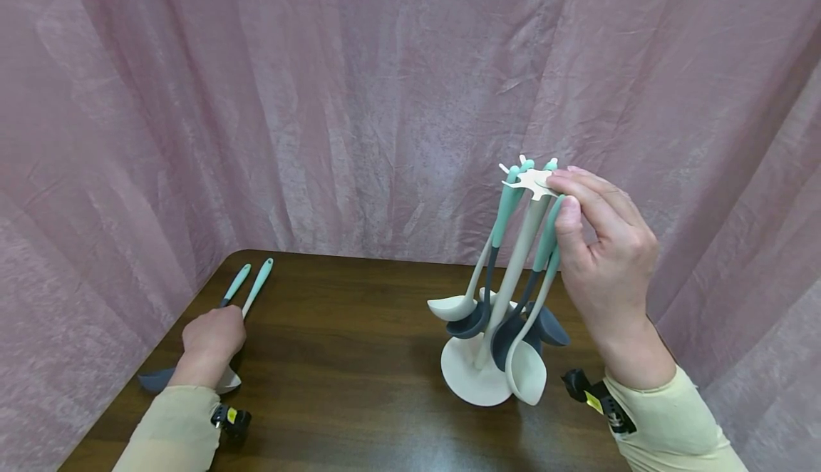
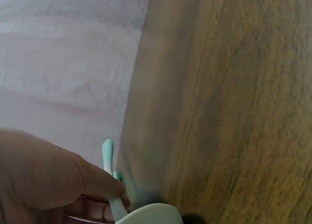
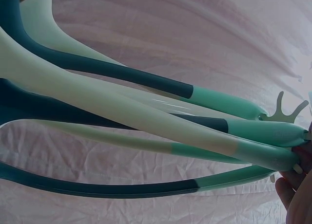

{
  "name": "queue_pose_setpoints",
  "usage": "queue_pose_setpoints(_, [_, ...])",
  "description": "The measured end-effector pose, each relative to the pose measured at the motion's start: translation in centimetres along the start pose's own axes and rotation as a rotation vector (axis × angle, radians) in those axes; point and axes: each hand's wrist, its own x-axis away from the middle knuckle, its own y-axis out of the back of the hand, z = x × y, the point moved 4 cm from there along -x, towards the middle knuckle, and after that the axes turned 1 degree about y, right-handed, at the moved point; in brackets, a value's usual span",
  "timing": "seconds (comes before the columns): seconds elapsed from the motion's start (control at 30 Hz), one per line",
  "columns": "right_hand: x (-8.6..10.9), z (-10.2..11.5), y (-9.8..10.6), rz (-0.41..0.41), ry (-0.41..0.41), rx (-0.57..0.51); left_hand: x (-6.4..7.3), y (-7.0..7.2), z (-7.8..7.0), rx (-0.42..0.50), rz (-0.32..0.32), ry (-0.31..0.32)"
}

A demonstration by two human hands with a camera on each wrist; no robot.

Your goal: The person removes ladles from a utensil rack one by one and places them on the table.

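Note:
Toward the table's left edge my left hand (image 1: 214,336) pinches the shaft of a white utensil (image 1: 259,285) with a mint handle end. Its pale head (image 2: 151,215) shows low in the left wrist view. Beside it lies a dark grey utensil (image 1: 156,381) with a mint handle, partly hidden under the hand. On the right, my right hand (image 1: 603,244) grips the top of a white utensil rack (image 1: 534,181), fingertips on the hooked crown and thumb by the handle end of a hanging white ladle (image 1: 527,376). Several other white and dark grey utensils hang around the post.
The rack's round white base (image 1: 471,386) stands on the brown wooden table (image 1: 340,344). Dark ladles (image 1: 468,324) and a white ladle (image 1: 452,308) hang close above it. A pink curtain (image 1: 385,101) rises behind the table and along both sides.

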Motion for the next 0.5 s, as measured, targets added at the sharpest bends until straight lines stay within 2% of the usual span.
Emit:
queue_pose_setpoints(0.2, [0.02,-0.10,0.01,-0.009,-0.011,0.003,-0.26,-0.02,0.03,0.006,-0.013,0.009])
queue_pose_setpoints(0.5, [0.09,-0.51,0.02,-0.003,0.000,-0.007,-0.33,-0.26,0.08,0.012,0.002,0.021])
